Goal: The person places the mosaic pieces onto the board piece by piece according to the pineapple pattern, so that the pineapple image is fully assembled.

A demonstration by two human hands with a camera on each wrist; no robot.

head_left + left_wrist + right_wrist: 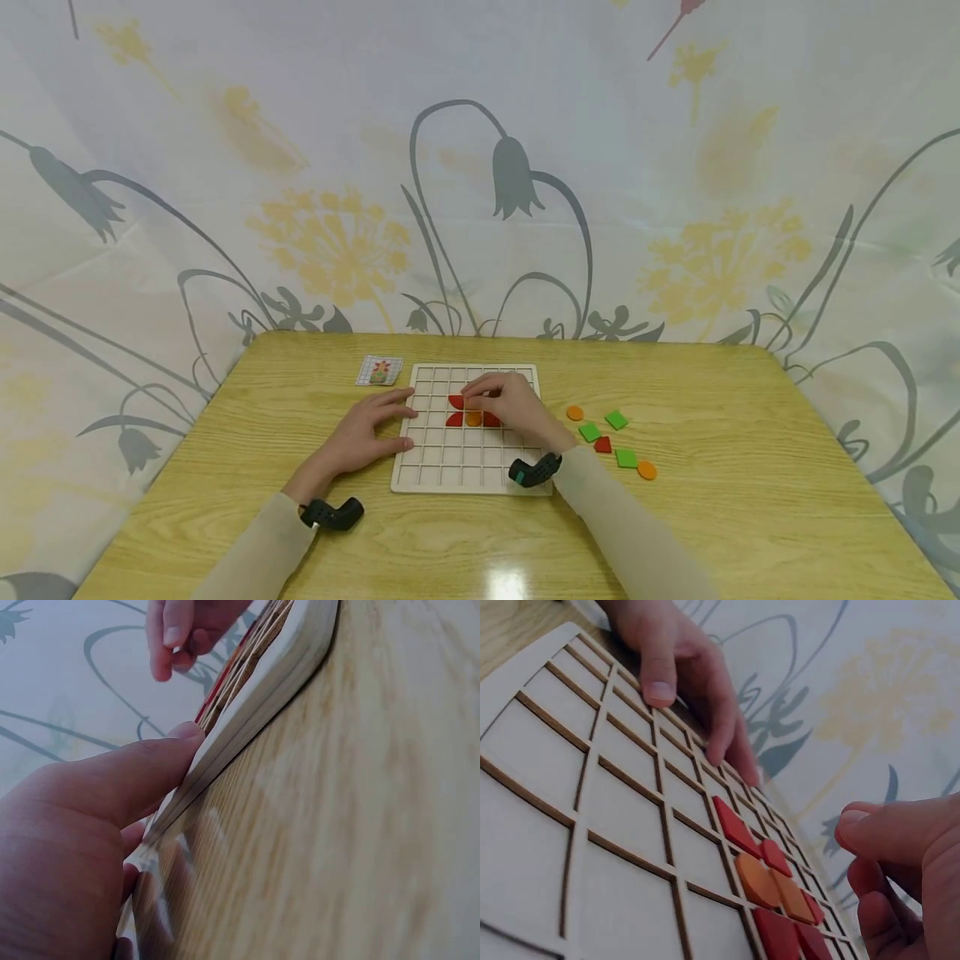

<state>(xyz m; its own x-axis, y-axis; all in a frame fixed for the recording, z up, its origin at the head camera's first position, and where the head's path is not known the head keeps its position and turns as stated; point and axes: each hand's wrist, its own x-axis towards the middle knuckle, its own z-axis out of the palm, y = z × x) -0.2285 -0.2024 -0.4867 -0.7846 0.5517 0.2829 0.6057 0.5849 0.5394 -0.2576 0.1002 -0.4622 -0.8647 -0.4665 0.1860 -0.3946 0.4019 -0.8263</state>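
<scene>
A pale grid board [420,475] lies on the table with red pieces [454,420] and orange pieces [756,879] set in its squares. My left hand [367,433] steadies the board's left side, thumb and fingertips at its rim. Over the pieces hovers my right hand [510,404], fingers loosely bent and the thumb close to the index finger. No piece shows between those fingertips in either wrist view. From the head view, the right hand covers part of the pattern.
Right of the board lie loose pieces: green squares [626,458], orange discs [647,470] and a red piece [603,445]. A small picture card [367,370] sits beyond the board's upper left corner. A patterned curtain [480,250] hangs behind the wooden table [750,467].
</scene>
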